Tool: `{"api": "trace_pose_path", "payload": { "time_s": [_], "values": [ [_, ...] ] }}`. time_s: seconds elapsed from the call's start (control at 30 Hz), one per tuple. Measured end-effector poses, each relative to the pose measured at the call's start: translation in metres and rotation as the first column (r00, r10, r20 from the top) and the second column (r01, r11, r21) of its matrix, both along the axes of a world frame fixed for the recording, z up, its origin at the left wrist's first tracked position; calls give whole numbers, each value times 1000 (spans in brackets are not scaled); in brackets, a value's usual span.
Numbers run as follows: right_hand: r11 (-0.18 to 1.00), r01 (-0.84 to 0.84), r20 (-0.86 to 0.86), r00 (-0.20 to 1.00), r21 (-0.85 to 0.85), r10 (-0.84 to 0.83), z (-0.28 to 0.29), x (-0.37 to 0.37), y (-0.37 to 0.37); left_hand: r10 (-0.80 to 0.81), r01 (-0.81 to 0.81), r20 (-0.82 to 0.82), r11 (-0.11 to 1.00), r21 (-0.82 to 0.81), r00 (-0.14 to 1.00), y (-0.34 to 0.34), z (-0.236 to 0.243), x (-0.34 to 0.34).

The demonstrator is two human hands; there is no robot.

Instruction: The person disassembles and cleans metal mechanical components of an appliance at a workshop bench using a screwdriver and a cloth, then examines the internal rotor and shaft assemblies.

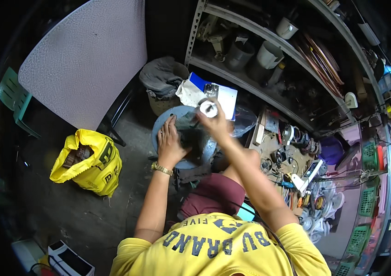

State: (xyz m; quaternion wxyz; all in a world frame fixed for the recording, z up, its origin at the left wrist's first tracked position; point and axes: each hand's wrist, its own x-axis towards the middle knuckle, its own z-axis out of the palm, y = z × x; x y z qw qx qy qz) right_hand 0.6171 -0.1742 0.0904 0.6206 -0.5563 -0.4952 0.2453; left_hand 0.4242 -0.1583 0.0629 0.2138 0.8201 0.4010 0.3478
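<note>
Yellow shirt (232, 246) seen nearest. Blue-grey round piece (158, 128) touched by left hand (171, 143), fingers spread wide. White ring-like part (209, 109) gripped by right hand (217, 123), far side.

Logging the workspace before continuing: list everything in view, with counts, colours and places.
Ring: one, white, right hand
Round object: one, blue-grey, under left hand
Phone: one, dark, on papers
Papers: several, white-blue, beyond hands
Bag: one, yellow, left floor
Panel: one, pale, upper left
Chair: one, green, far left
Cloth: one, grey, atop bucket
Shelving: one, grey, upper right
Pipes: several, coppery, on shelving
Small parts: many, mixed, right
Baskets: several, green, far right
Shirt: one, yellow, bottom
Hands: two, bare, centre
</note>
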Motion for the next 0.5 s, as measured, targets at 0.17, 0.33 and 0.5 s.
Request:
{"api": "trace_pose_path", "payload": {
  "time_s": [0.17,0.33,0.5],
  "values": [
    [958,-278,-106,957,-70,270,25,-41,15,54,-54,-38,998,17,998,6,-10,-34],
    [896,-443,-488,790,-35,371,36,-1,21,30,-24,-50,993,114,998,5,-11,-27],
    [935,-353,-578,770,-31,271,33,-16,17,7,5,-102,992,123,995,1,-1,-25]
  ]
}}
